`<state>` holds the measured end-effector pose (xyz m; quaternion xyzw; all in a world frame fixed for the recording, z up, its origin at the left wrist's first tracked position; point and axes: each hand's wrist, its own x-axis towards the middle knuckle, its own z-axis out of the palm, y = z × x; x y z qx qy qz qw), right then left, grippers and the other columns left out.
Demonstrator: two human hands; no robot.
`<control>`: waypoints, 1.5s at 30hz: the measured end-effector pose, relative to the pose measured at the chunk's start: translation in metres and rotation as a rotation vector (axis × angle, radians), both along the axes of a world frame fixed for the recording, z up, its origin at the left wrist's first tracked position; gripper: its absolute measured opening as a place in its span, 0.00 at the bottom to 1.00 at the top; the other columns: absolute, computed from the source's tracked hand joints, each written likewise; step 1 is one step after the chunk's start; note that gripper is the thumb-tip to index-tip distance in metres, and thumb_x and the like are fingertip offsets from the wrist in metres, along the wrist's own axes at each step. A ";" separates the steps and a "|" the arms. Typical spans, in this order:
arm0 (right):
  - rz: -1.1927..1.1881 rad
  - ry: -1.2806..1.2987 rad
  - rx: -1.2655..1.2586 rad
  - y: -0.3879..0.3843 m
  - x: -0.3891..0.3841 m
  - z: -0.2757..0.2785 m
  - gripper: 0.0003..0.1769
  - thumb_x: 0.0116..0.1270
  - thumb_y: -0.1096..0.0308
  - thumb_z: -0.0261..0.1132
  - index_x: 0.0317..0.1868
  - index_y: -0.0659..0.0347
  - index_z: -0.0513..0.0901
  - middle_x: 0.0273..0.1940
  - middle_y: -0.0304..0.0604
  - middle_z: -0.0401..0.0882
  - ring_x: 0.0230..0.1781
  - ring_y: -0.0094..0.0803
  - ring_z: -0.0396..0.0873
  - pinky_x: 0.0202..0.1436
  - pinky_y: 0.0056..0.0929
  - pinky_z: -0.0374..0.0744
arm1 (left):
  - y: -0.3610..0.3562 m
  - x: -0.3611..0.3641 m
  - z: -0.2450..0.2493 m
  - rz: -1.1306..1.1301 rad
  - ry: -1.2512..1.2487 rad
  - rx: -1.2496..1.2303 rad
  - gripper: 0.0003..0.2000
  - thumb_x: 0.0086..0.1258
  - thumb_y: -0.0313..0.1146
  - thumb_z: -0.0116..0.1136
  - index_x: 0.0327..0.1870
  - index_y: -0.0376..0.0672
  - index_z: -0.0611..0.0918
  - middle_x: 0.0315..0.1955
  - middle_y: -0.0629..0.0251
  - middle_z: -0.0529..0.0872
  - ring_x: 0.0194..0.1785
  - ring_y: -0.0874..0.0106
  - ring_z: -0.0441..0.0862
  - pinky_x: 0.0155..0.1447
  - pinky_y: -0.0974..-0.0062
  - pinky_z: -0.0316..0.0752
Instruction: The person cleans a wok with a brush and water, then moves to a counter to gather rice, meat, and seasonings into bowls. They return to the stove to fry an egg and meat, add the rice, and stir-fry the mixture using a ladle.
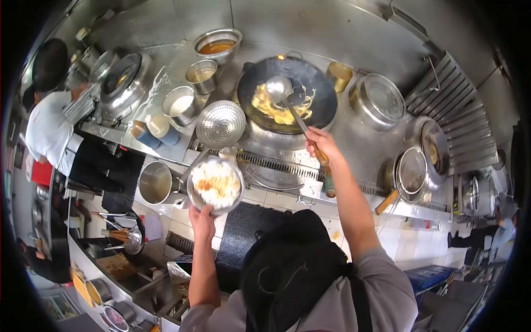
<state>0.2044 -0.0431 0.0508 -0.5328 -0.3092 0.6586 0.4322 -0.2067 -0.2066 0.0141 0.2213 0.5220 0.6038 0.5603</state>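
My left hand (203, 221) grips the near rim of a metal bowl (191, 200), thumb over the edge. White rice with an orange-brown patch (215, 182) fills the bowl. My right hand (323, 143) is closed around the wooden-handled end of a ladle (278, 88), whose round head hangs over the black wok (251, 77). Yellow scrambled egg (271, 108) lies in the wok under and beside the ladle head. Just beyond the bowl sits a perforated strainer (221, 124), its handle running down past the bowl's left side.
Left of the wok stand a bowl of orange liquid (217, 47), metal pots (180, 104) and squeeze bottles (160, 129). Lidded pots (378, 102) and a mesh skimmer (412, 171) are on the right. A person in a white shirt (50, 127) works at the far left.
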 end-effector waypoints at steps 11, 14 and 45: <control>0.331 -1.563 0.258 -0.095 0.118 0.046 0.42 0.54 0.83 0.57 0.71 0.41 0.68 0.42 0.57 0.80 0.37 0.59 0.82 0.43 0.52 0.81 | 0.225 0.122 0.052 -0.035 0.553 0.235 0.14 0.64 0.20 0.52 0.51 0.33 0.74 0.45 0.56 0.80 0.46 0.64 0.82 0.43 0.70 0.84; 0.437 -1.602 0.219 -0.104 0.141 0.063 0.44 0.56 0.83 0.57 0.73 0.41 0.65 0.41 0.54 0.79 0.33 0.55 0.83 0.40 0.49 0.82 | 0.300 0.166 0.055 -0.001 1.314 0.434 0.11 0.60 0.19 0.52 0.44 0.33 0.77 0.48 0.48 0.78 0.52 0.52 0.77 0.58 0.63 0.74; 0.371 -1.173 0.254 -0.035 0.057 0.083 0.30 0.75 0.60 0.56 0.76 0.45 0.60 0.44 0.64 0.82 0.48 0.63 0.80 0.48 0.51 0.76 | -0.071 -0.050 -0.026 0.753 0.288 -0.071 0.19 0.67 0.24 0.54 0.59 0.38 0.71 0.51 0.62 0.79 0.48 0.69 0.79 0.42 0.70 0.80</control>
